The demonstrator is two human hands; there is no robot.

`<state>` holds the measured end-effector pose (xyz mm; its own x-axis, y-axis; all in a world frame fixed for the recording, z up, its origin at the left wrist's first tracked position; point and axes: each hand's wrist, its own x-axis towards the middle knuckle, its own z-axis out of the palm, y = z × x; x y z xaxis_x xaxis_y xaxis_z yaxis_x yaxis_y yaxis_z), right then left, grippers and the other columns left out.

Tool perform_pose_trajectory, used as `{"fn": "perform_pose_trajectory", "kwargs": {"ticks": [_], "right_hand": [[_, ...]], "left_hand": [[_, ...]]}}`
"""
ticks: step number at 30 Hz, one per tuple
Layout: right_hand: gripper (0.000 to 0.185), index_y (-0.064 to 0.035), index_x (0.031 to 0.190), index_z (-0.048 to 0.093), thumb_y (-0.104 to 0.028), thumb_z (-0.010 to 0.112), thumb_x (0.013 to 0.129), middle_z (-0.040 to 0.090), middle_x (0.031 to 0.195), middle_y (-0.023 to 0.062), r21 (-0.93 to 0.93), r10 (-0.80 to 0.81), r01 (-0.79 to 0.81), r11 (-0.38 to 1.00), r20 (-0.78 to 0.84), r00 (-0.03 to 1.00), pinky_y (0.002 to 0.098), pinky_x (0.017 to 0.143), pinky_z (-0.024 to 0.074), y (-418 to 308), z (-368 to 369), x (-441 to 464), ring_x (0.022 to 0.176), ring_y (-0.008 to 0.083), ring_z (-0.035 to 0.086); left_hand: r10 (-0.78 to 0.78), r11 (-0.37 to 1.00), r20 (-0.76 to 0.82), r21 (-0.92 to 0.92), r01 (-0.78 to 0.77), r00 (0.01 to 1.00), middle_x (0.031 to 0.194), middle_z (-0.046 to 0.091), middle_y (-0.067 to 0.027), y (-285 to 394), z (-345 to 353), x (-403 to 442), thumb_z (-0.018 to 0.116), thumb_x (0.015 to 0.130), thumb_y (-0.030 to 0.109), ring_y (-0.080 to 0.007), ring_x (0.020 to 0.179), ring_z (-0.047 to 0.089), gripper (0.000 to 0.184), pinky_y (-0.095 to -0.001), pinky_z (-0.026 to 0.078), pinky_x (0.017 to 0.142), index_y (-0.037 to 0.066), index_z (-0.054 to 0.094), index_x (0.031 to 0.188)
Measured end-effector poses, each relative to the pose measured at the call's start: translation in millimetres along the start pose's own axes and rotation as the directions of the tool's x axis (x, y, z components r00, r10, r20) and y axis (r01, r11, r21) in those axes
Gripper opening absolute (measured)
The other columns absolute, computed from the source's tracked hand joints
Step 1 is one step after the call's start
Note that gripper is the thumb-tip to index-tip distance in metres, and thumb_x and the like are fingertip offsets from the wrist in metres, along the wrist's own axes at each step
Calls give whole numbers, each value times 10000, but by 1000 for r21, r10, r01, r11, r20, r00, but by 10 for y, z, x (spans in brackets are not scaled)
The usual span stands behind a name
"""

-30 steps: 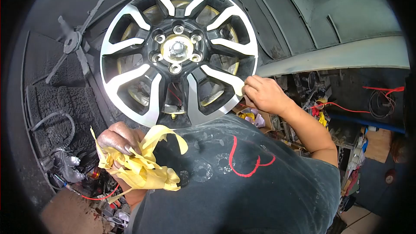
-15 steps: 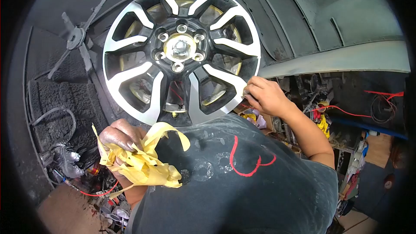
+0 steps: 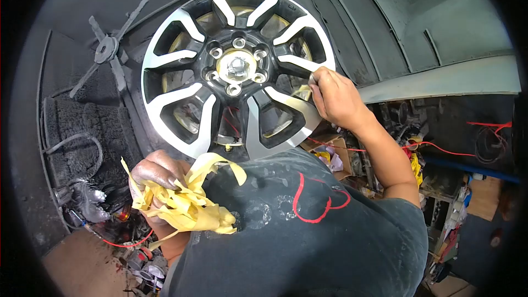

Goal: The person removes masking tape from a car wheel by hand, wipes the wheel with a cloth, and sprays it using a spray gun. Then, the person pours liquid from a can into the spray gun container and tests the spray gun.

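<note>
A large alloy wheel (image 3: 254, 122) with black and bright machined spokes fills the upper middle of the view. My left hand (image 3: 157, 169), smudged with grey, is closed around a crumpled bunch of yellow masking tape (image 3: 190, 209), its loose strips hanging out in front of my shirt. At the wheel's right side, my right hand (image 3: 336, 98) is pinched closed against the end of a spoke near the outer rim. Whatever lies between its fingertips is too small or hidden to make out. Yellowish covering shows behind the spokes.
A grey metal bracket with several arms (image 3: 106, 50) stands at the left, above a dark rough-textured pad (image 3: 82, 132). Red hose (image 3: 440, 146) runs along the right. An open cardboard box (image 3: 344, 157) and cluttered shelves (image 3: 445, 214) are behind my right arm.
My right hand has moved up along the wheel's right edge, from the lower rim to a spoke end. The left hand still holds the tape bunch. The whole view has shifted slightly.
</note>
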<state>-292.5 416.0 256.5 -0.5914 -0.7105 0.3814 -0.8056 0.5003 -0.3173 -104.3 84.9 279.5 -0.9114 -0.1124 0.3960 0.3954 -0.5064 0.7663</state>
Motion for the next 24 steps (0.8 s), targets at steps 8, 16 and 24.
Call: {"fn": "perform_pose_trajectory", "kwargs": {"ticks": [8,16,24], "right_hand": [[123,-2,1032,597,-107,636,982,626,880,95,861,233,-200,467,99,967,332,695,508,-1055,-24,331,767,185,645],[165,-39,1022,728,-131,739,885,644,965,106,597,100,-215,773,220,970,393,780,522,-519,-164,367,881,250,650],[309,-39,1066,760,-15,540,850,573,934,182,-226,472,-428,875,204,858,432,858,500,504,113,-75,948,368,616]], "left_hand": [[-384,853,-146,322,411,912,1427,491,-382,195,280,-188,796,889,336,-377,1134,682,515,-390,605,838,144,644,1343],[-167,710,205,704,-27,965,841,697,-103,137,323,14,770,800,97,-243,753,695,152,-350,553,691,26,747,932],[-92,750,65,661,26,994,834,695,-112,365,98,-277,773,895,287,-229,734,690,272,-334,542,682,21,726,920]]}}
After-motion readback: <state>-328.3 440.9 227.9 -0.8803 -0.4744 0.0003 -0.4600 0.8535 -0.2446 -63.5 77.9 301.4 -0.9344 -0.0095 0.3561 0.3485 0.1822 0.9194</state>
